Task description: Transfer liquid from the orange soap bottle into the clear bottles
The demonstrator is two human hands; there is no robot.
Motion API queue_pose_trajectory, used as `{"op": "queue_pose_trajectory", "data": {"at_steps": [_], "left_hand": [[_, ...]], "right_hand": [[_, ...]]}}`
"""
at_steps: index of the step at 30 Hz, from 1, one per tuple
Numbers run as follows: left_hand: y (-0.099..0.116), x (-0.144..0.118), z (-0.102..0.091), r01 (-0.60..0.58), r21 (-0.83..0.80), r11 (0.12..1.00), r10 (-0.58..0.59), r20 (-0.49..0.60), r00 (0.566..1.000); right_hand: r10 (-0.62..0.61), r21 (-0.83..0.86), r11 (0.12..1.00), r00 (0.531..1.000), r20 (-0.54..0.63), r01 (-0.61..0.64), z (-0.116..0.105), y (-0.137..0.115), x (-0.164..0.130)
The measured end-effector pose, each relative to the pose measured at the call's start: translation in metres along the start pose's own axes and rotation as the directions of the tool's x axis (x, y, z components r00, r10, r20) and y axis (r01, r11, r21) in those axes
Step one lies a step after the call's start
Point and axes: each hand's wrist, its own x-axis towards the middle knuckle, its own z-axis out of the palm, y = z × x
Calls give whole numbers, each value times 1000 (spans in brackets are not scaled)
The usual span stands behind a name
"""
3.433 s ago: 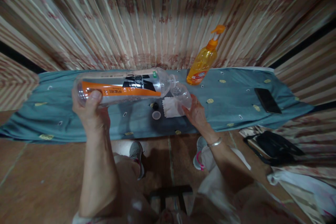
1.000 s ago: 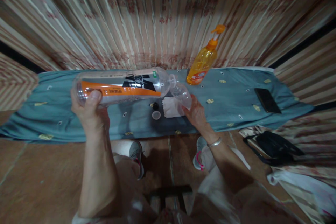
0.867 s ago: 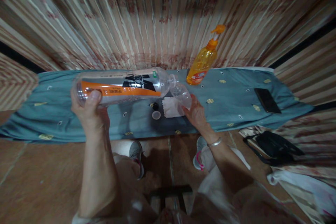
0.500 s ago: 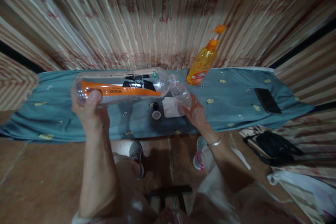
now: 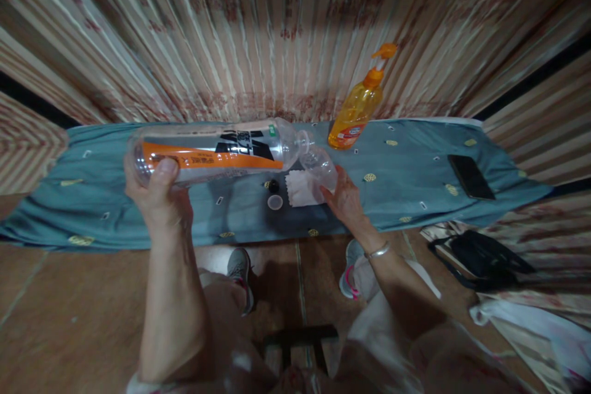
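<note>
My left hand (image 5: 161,191) wraps round the base of a large clear plastic drink bottle (image 5: 249,151) with an orange and black label. That bottle lies nearly level in the air, its uncapped mouth pointing right. My right hand (image 5: 344,197) grips a small clear plastic container (image 5: 321,167), tilted with its upper end at the big bottle's mouth. Whether the two rims touch I cannot tell, and any liquid passing between them is not visible. Below them on the cloth lie a white wipe (image 5: 302,189), a small round clear lid (image 5: 275,202) and a small black cap (image 5: 273,186).
An orange pump bottle (image 5: 355,111) stands at the back of the narrow table with its teal cloth (image 5: 397,191). A black phone (image 5: 471,177) lies to the right. Pleated curtains (image 5: 258,37) rise behind. A black bag (image 5: 484,258) rests low on the right.
</note>
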Motion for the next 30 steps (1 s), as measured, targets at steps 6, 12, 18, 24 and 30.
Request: {"op": "queue_pose_trajectory", "data": {"at_steps": [6, 12, 18, 24, 30], "left_hand": [[6, 0, 4, 56, -102, 993, -59, -22, 998], [10, -2, 9, 63, -133, 989, -71, -56, 996], [9, 0, 7, 46, -40, 998, -47, -23, 999], [8, 0, 5, 47, -104, 993, -51, -38, 998], [7, -1, 5, 55, -138, 989, -62, -43, 997]], "right_hand": [[5, -3, 1000, 1000, 2, -5, 0, -1, 0], [7, 26, 1000, 1000, -8, -7, -1, -1, 0], [2, 24, 1000, 1000, 0, -2, 0, -1, 0], [18, 12, 1000, 1000, 20, -18, -2, -3, 1], [11, 17, 1000, 1000, 5, -11, -1, -1, 0]]}}
